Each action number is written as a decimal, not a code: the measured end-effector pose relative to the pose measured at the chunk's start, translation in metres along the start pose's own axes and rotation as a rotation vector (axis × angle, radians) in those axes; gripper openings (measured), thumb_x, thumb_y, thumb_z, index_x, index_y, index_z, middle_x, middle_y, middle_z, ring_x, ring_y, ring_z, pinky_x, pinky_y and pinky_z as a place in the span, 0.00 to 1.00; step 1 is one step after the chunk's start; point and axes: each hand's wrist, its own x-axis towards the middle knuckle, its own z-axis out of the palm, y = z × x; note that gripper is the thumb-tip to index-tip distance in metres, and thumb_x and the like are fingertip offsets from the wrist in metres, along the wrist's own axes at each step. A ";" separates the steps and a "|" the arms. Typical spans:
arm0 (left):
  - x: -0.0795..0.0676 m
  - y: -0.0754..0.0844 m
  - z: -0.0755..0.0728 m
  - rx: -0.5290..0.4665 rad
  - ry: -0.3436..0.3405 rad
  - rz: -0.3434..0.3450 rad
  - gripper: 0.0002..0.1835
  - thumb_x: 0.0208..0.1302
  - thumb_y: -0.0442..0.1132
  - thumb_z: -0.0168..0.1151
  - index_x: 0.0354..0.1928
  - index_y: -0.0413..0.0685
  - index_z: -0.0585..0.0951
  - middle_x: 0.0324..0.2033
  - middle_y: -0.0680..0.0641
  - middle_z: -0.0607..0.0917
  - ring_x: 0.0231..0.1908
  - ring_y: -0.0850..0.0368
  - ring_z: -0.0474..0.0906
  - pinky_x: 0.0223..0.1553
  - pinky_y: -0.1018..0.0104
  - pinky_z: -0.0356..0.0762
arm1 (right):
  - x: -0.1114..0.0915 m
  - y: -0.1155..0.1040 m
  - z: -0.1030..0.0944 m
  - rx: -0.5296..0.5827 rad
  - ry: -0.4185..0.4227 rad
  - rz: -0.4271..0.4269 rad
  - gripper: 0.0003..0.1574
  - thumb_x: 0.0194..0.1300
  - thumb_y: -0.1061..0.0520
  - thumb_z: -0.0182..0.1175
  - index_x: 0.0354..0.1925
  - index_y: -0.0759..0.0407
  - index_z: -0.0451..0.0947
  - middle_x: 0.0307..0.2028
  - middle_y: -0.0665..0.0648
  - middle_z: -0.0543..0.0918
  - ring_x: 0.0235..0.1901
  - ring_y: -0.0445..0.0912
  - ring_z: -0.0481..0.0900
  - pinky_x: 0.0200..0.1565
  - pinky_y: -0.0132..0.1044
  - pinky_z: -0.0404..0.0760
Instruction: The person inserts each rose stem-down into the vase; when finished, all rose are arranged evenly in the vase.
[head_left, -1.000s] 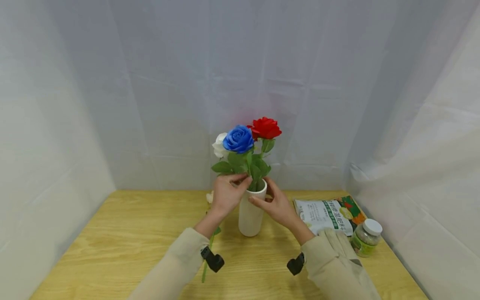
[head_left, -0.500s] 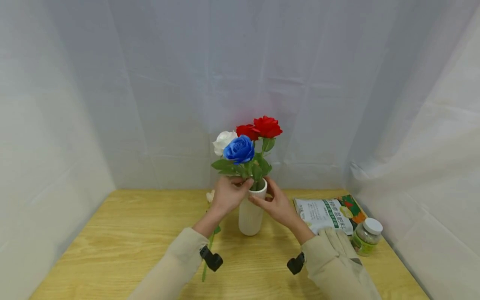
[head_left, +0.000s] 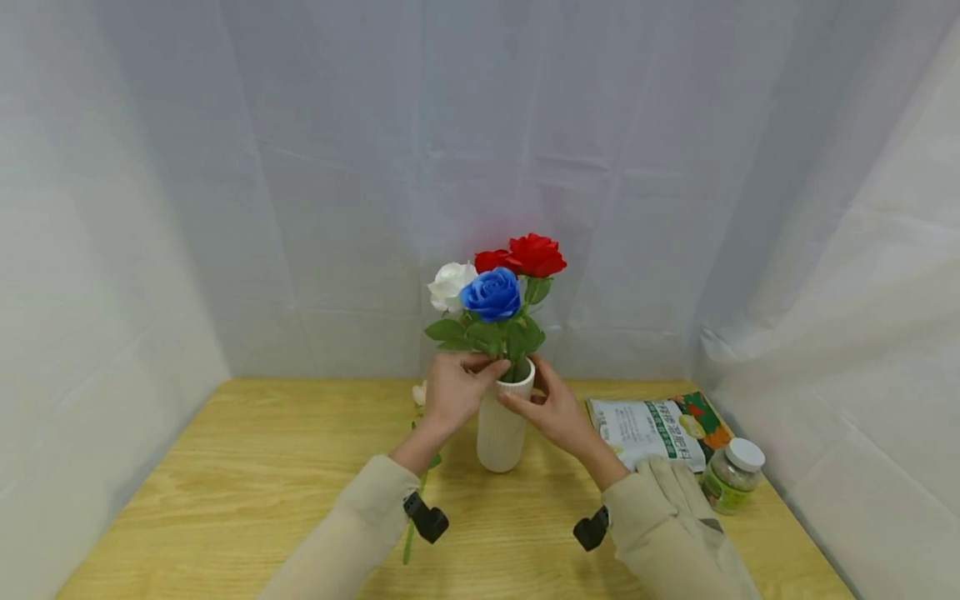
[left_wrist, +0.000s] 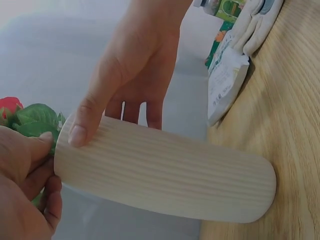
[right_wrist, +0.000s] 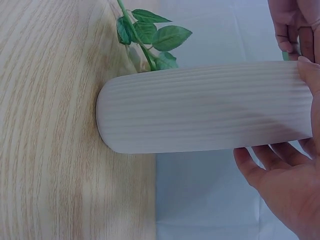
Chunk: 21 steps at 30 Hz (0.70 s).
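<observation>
A white ribbed vase (head_left: pixel 501 433) stands upright on the table, holding a blue rose (head_left: pixel 492 294), a white rose (head_left: pixel 452 287) and red roses (head_left: pixel 537 255). My left hand (head_left: pixel 454 390) is at the vase's mouth, thumb and fingers pinching the blue rose by its stem among the leaves; the stem itself is mostly hidden. Around the upper right side of the vase my right hand (head_left: pixel 553 410) curls, with the thumb in front and the fingers behind. The left wrist view shows that thumb pressed on the ribbed wall near the rim.
Another flower with a pale head (head_left: pixel 420 393) and a green stem (head_left: pixel 408 542) lies on the table (head_left: pixel 262 500), partly behind my left arm. To the right are a printed packet (head_left: pixel 648 427), a lidded jar (head_left: pixel 733 475) and pale gloves (head_left: pixel 678 487). White curtains enclose the back and sides.
The blue rose's head first dipped, then shifted right and slightly up, uncovering more of the white and red roses. Both hands have stayed nearly in place at the vase.
</observation>
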 end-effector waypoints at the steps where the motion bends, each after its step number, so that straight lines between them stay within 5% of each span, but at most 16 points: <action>1: 0.000 0.000 0.000 -0.013 0.007 -0.003 0.10 0.63 0.42 0.78 0.36 0.41 0.94 0.33 0.43 0.93 0.35 0.49 0.90 0.28 0.68 0.80 | 0.000 0.000 0.000 -0.002 0.002 0.003 0.53 0.70 0.48 0.72 0.83 0.46 0.54 0.74 0.59 0.73 0.72 0.55 0.74 0.66 0.53 0.82; 7: 0.001 -0.004 0.002 0.020 0.050 0.074 0.08 0.65 0.38 0.76 0.36 0.38 0.93 0.32 0.40 0.93 0.34 0.44 0.90 0.30 0.59 0.85 | 0.000 -0.001 0.000 -0.011 0.006 0.012 0.55 0.70 0.47 0.72 0.84 0.48 0.52 0.75 0.61 0.72 0.72 0.56 0.73 0.67 0.54 0.82; 12: 0.000 -0.006 0.007 0.136 0.095 0.160 0.08 0.66 0.35 0.72 0.38 0.35 0.92 0.37 0.36 0.92 0.41 0.39 0.88 0.44 0.45 0.87 | -0.001 0.000 0.001 -0.004 -0.002 0.019 0.56 0.70 0.48 0.71 0.84 0.50 0.51 0.75 0.62 0.71 0.72 0.57 0.73 0.67 0.54 0.81; 21: 0.005 -0.005 0.007 0.191 0.151 0.088 0.04 0.59 0.37 0.77 0.32 0.43 0.94 0.32 0.41 0.93 0.36 0.41 0.88 0.38 0.47 0.85 | 0.001 0.000 0.001 -0.010 0.010 0.043 0.57 0.69 0.46 0.72 0.84 0.50 0.51 0.75 0.62 0.72 0.72 0.58 0.73 0.67 0.55 0.82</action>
